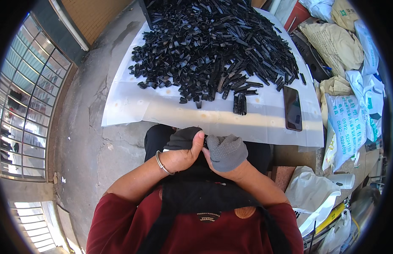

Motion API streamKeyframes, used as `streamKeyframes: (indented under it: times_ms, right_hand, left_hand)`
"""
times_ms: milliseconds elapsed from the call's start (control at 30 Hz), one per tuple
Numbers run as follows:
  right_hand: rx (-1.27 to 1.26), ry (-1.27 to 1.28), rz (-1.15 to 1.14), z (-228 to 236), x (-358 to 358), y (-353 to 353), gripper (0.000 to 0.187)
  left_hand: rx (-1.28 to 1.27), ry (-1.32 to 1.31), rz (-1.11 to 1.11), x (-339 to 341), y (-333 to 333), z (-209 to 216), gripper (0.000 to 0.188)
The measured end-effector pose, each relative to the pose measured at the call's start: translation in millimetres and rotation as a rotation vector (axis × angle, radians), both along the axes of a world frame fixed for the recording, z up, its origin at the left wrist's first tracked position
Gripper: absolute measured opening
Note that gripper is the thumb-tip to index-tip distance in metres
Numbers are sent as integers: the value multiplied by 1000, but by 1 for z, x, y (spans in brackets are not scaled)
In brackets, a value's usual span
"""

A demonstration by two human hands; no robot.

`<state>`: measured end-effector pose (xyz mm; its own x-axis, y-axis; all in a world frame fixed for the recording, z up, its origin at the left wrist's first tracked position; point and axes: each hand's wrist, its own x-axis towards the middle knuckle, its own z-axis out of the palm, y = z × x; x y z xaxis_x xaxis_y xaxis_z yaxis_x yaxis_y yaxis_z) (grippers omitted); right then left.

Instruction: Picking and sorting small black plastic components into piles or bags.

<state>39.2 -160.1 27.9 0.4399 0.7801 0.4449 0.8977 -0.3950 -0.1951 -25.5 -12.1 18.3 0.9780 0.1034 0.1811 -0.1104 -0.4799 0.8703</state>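
Note:
My left hand [186, 148] wears a dark glove with its thumb bare, and a metal bangle circles that wrist. A grey dotted glove covers the fingers of my right hand [225, 154], whose thumb is bare too. Both hands meet over my lap, just off the table's near edge, fingers curled and thumbs close together. Between the thumbs a small black piece [205, 143] shows in part; the gloves hide the rest. Ahead lies a large heap of black plastic pieces [196, 55], short curved ones to the left and longer strips to the right. One cluster of strips [240, 104] lies nearest me.
A white sheet [171, 112] covers the table. On its right side lies a black smartphone [293, 109]. Stuffed sacks [332, 42] and printed plastic bags [345, 127] crowd the right side. A white bag [313, 190] sits by my right elbow. At left, a barred window [31, 97] borders the concrete floor.

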Motion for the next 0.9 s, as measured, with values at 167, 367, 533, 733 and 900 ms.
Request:
streamKeyframes:
  times_ms: [167,367,533,733,900]
  right_hand:
    - [157,-7,92,-11,4,-1,26]
    - [-153,395,-93,4,19,-4,28]
    - [-116,196,132,4,23,-11,24]
    - [-149,32,-277,-1,90,-29,20]
    - [-110,2,-238,-25,113,-26,19]
  left_hand:
    - [242,-118,-29,0,3,11,23]
    - [636,-186,215,46,38,34,26]
    - [763,-57,198,68,66,-18,32]
    - [800,57,383,53,64,-39,28]
    - [717,46,321,48,73,-38,26]
